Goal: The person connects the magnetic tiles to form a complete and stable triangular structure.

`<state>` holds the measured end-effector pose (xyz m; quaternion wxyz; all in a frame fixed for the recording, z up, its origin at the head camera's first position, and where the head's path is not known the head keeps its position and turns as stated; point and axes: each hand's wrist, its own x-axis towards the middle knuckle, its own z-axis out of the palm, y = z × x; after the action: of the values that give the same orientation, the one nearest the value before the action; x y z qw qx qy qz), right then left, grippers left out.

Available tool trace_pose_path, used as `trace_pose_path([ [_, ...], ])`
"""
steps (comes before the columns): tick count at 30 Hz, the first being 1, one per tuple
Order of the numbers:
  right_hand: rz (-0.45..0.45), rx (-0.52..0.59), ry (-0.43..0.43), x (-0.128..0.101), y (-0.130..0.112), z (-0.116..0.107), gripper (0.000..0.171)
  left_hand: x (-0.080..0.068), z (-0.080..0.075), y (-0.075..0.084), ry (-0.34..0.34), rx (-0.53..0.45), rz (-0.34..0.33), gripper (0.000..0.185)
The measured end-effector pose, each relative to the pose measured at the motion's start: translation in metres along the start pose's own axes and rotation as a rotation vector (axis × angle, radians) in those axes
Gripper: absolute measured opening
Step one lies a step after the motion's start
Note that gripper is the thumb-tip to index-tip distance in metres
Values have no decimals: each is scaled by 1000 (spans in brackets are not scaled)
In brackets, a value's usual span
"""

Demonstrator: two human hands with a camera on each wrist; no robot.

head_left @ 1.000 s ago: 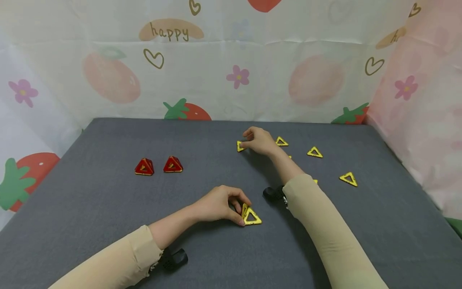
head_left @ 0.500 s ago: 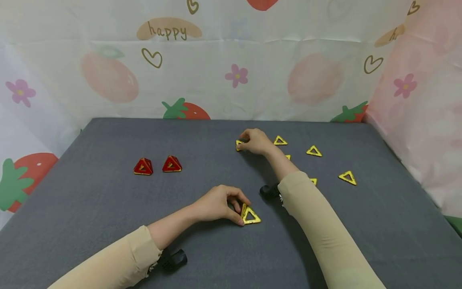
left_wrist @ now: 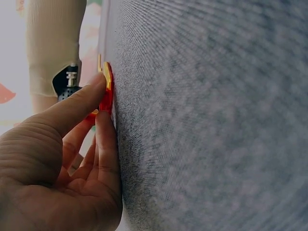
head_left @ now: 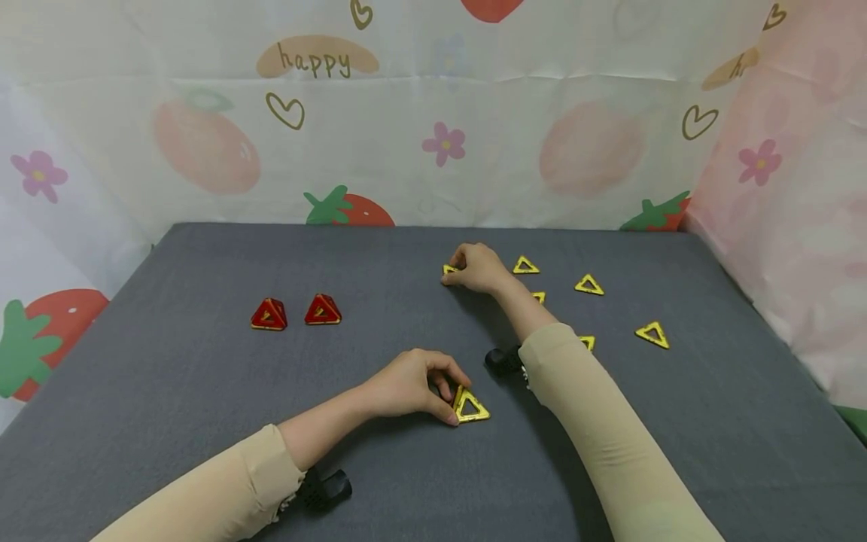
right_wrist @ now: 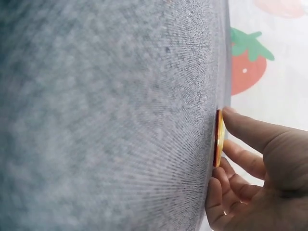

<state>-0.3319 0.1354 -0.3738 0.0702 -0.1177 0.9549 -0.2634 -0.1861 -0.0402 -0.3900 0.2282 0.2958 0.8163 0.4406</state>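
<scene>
In the head view my left hand (head_left: 409,385) pinches yellow triangular magnetic tiles (head_left: 482,413) near the front middle of the table. One tile lies flat and another leans up against it. From the left wrist, thumb and fingers show round the tiles' red and yellow edges (left_wrist: 109,89). Farther back, my right hand (head_left: 479,268) has its thumb and fingers at opposite edges of another triangular tile (right_wrist: 219,137), which is flat on the cloth. Its yellow face (head_left: 447,269) is mostly hidden behind the hand in the head view.
Two red pyramids (head_left: 269,315) made of tiles stand on the left of the grey cloth (head_left: 169,406). Several loose yellow triangles, such as a tile (head_left: 653,335) at the right, lie around and beyond the right forearm. A patterned curtain (head_left: 501,98) hangs behind the table.
My right thumb and fingers have closed in round the far tile, covering more of it. The left hand stays where it was with its tiles.
</scene>
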Motion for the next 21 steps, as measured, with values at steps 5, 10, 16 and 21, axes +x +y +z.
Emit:
trace_pose_path([
  [5, 52, 54, 27, 0, 0, 0, 44, -1, 0, 1, -4, 6, -1, 40],
  [10, 96, 89, 105, -1, 1, -3, 38, -1, -1, 2, -4, 4, -2, 40],
  [16, 95, 119, 132, -3, 4, -9, 23, -1, -1, 2, -6, -8, -7, 40],
  [21, 56, 158, 75, -7, 10, -16, 29, 0, 0, -1, -7, -11, -9, 40],
])
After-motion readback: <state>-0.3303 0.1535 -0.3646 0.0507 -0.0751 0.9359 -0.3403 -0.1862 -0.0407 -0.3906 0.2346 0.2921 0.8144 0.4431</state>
